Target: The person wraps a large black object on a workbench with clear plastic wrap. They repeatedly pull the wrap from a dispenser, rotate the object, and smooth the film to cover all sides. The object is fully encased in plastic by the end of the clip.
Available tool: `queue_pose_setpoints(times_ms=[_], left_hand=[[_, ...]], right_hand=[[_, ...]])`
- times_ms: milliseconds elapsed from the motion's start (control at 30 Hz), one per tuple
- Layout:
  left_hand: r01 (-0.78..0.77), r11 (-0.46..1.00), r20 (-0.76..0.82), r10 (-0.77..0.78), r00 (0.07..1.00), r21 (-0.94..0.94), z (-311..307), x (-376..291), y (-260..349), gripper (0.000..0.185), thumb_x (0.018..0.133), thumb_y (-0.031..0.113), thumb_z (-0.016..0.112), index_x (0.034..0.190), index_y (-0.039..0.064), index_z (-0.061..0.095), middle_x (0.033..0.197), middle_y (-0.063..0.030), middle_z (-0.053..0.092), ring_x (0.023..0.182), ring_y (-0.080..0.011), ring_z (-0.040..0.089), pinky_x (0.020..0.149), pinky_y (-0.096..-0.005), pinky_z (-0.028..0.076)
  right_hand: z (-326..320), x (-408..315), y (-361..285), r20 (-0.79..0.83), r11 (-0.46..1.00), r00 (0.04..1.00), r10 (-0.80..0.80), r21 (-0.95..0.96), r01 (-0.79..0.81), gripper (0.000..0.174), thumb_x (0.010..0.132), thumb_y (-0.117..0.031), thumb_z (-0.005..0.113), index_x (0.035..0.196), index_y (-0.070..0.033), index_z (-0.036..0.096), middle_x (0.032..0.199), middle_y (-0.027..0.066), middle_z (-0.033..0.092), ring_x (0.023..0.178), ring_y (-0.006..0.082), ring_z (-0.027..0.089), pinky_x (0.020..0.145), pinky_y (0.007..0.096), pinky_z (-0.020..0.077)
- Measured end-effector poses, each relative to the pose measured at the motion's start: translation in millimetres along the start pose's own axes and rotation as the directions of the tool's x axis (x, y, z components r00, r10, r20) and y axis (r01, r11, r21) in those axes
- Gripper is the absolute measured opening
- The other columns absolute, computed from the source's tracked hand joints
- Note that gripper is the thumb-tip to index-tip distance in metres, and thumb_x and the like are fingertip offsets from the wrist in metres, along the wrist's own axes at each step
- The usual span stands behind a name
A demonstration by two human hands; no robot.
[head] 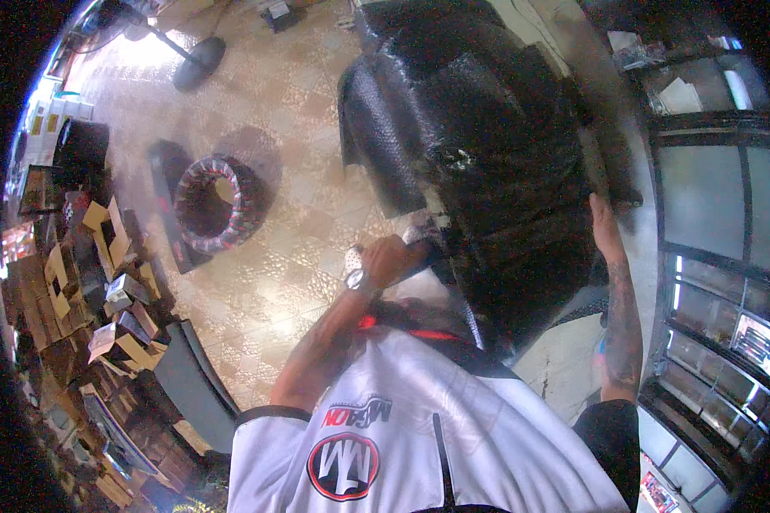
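Note:
A large black sheet (513, 211) with a bumpy, shiny surface covers a bulky form in front of me. My left hand (385, 260), with a white watch (355, 277) at the wrist, is curled around a dark piece (420, 256) by the sheet's left side. Just beyond the knuckles is a pale, crinkled item (421, 231), too blurred to name. Out to the right, my right hand (602, 218) reaches the sheet's far right side. Its fingertips merge with the dark area there, so their grip is hidden.
A wrapped ring (236, 221), striped red and white, stands on the tiled floor (301, 160) at left. Farther back is a stand's round base (200, 63). Opened cardboard boxes (112, 231) and a grey panel (196, 388) crowd the left. Glass-fronted cabinets (702, 199) line the right.

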State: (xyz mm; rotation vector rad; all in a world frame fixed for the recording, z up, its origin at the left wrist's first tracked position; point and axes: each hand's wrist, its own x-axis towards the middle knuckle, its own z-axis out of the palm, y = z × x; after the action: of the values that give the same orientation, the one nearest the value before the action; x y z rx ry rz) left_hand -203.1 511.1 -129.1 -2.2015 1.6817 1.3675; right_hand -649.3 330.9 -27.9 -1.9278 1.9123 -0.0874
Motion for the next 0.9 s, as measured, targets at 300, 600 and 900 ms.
queue_pose_setpoints(times_ms=[300, 600, 900], left_hand=[[0.011, 0.997, -0.060, -0.007, 0.998, 0.070, -48.3, -30.7, -83.5, 0.062, 0.091, 0.061, 0.052, 0.097, 0.003, 0.071, 0.086, -0.0219, 0.072, 0.083, -0.0397, 0.071, 0.074, -0.0473, 0.055], [-0.676, 0.728, -0.455, 0.644, 0.615, 0.117, -172.5, -85.1, -14.8, 0.047, 0.071, 0.042, 0.082, 0.085, 0.002, 0.063, 0.077, -0.0141, 0.062, 0.072, -0.0369, 0.061, 0.067, -0.0450, 0.050], [-0.823, 0.558, -0.259, 0.783, 0.565, -0.109, -248.3, -51.2, 44.8, 0.043, 0.072, 0.041, 0.081, 0.085, 0.003, 0.064, 0.077, -0.0127, 0.061, 0.074, -0.0364, 0.060, 0.066, -0.0449, 0.049]], right_hand=[[-4.1, 0.2, 31.1, 0.134, 0.975, 0.988, -0.073, -0.201, 0.099, 0.049, 0.099, -0.009, 0.044, 0.148, -0.010, 0.042, 0.142, 0.0224, 0.049, 0.124, 0.0426, 0.052, 0.107, 0.0490, 0.0428], [-23.3, -61.6, -212.7, -0.216, 0.818, 0.974, -0.069, 0.546, 0.179, 0.066, 0.095, -0.016, 0.064, 0.152, -0.003, 0.034, 0.152, 0.0151, 0.043, 0.138, 0.0279, 0.045, 0.111, 0.0378, 0.0385], [-5.5, -58.1, -293.1, 0.209, 0.476, 0.958, -0.199, 0.875, -0.092, 0.022, 0.097, -0.020, 0.066, 0.110, -0.003, 0.070, 0.102, 0.0046, 0.072, 0.095, 0.0132, 0.066, 0.089, 0.0297, 0.0529]])
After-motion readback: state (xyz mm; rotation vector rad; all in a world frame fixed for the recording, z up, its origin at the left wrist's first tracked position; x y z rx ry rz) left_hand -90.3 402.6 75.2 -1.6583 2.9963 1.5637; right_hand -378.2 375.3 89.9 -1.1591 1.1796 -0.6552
